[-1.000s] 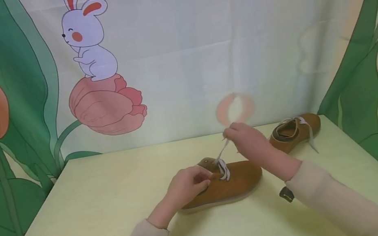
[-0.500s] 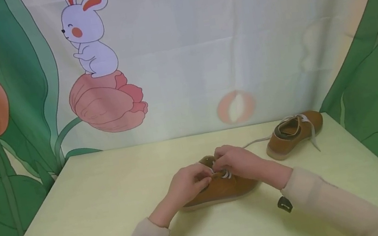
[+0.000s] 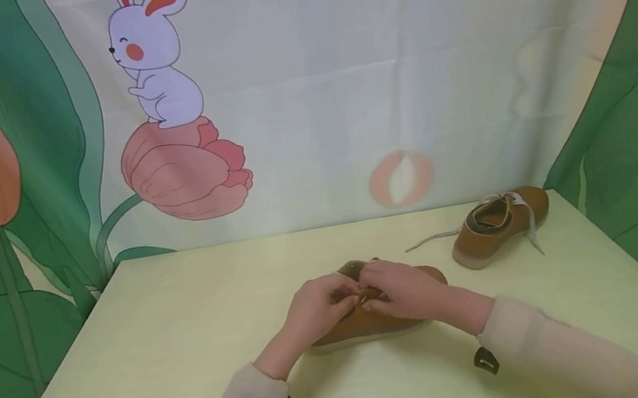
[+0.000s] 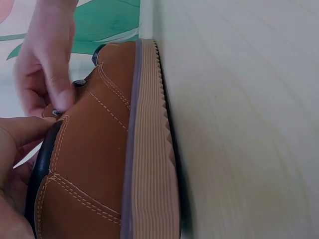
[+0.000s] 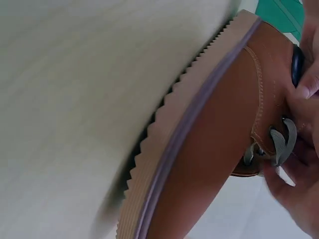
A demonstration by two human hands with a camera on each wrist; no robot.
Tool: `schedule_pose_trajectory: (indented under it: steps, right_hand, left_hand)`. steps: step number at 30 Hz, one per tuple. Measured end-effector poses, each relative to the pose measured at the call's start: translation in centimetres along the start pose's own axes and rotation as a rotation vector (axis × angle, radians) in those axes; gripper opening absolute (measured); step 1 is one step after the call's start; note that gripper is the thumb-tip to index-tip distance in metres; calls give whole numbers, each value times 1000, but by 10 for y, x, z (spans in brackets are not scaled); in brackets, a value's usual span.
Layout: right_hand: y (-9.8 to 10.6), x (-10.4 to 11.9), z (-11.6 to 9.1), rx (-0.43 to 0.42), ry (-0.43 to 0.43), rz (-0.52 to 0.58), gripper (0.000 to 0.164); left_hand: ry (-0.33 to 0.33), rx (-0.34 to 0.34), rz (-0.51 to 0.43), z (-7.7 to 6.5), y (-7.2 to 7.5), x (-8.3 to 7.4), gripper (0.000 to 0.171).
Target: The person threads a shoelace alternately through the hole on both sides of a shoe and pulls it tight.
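Observation:
A brown leather lace-up shoe stands on the table under both hands, its toe to the right. My left hand pinches the shoe's collar edge beside the eyelets, thumb outside. My right hand has thumb and fingers bent together at the eyelets and seems to pinch the lace there; its fingertips partly hide it. In the right wrist view, the grey-white shoelace loops through the eyelets close to the right thumb, which is blurred. An eyelet shows between the two hands in the left wrist view.
A second brown shoe sits at the table's back right corner, with one loose lace end trailing left across the table. A printed curtain hangs behind the back edge.
My right hand has come down and left from pulling the lace up and out, to the eyelets beside the left hand. The left hand stays at the shoe's collar.

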State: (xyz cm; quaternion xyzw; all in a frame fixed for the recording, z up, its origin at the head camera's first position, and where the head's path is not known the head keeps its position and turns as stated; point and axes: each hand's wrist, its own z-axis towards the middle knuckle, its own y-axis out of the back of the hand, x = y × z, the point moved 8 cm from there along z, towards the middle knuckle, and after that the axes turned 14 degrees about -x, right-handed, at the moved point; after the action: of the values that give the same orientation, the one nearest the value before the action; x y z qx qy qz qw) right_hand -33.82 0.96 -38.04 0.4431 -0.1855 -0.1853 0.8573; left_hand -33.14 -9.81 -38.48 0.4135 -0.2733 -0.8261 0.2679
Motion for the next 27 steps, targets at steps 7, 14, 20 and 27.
schedule_pose_trajectory:
  steps: [7, 14, 20, 27]
  right_hand:
    - [21, 22, -11, -262, 247, -260, 21]
    - [78, 24, -5, -511, 119, -108, 21]
    - [96, 34, -2, -419, 4, 141, 15]
    - [76, 41, -8, -64, -138, 326, 16]
  left_hand:
    - [16, 16, -23, 0, 0, -1, 8]
    - [46, 18, -11, 3, 1, 3, 9]
    - [32, -3, -15, 6, 11, 7, 11]
    - [80, -124, 81, 10, 40, 29, 19]
